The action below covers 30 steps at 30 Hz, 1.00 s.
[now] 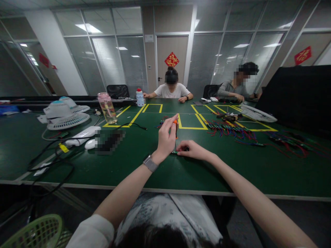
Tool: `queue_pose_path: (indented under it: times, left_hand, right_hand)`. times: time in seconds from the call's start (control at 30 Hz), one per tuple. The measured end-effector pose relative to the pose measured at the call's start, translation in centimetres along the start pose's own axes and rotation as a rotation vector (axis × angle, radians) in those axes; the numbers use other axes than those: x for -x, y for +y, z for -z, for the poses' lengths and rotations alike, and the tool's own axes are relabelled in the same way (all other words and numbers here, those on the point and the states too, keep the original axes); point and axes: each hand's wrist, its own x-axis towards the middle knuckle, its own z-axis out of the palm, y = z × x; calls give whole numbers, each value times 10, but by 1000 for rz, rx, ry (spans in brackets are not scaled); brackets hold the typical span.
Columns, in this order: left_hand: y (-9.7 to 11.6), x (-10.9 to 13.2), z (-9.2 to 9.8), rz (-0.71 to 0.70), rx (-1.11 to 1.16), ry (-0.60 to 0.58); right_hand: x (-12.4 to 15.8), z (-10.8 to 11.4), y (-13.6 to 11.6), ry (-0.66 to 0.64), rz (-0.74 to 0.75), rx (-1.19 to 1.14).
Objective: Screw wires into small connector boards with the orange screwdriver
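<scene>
My left hand (167, 136), with a watch on its wrist, is closed round a screwdriver (176, 128) with an orange and dark handle. The screwdriver stands nearly upright, and its thin shaft points down at a small green circuit board (174, 152) on the table. Pinched at its right side, the board is held by the fingers of my right hand (192, 150). Something dark and reddish, likely wires, shows under that palm. Where the screwdriver's tip meets the board is too small to make out. Just beyond my left hand lie a few wired pieces (162, 121).
On the right lie many small boards with red and blue wires (230, 130). To the left are a white mouse (90, 144), a white power strip (82, 135), black cables, fans (67, 115) and a pink-lidded bottle (107, 108). Two people sit across the green table (124, 172).
</scene>
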Motion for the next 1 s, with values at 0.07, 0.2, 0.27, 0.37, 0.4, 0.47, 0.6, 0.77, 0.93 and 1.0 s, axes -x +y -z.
queue_pose_path:
  times: [0.07,0.2,0.27,0.37,0.4,0.47,0.6,0.77,0.93,1.0]
  left_hand:
    - [-1,0,-1,13,17,4]
    - [1,-1,0,-20,-76,57]
    - [3,-1,1,-17,-117,75]
    - [4,-1,2,-9,-83,49]
    - [3,-1,2,-11,-55,32]
    - [2,-1,1,-10,2,8]
    - [2,-1,1,3,12,39]
    - [4,-2,2,-22,-117,104]
    - [-1,-1,1,3,-6,12]
    - [-3,0,0,29,29,6]
  right_hand:
    - [0,0,0,-2,-2,-3]
    - [0,0,1,-1,-9,-10]
    - [0,0,1,4,-7,-12]
    - [0,0,1,5,-8,-10]
    - [0,0,1,3,-11,-10]
    - [0,0,0,1,-17,-8]
    - [0,1,-1,0,-17,4]
    - [0,1,-1,-7,-13,7]
    - [0,0,0,-6,-14,4]
    - [0,1,-1,-13,-15,6]
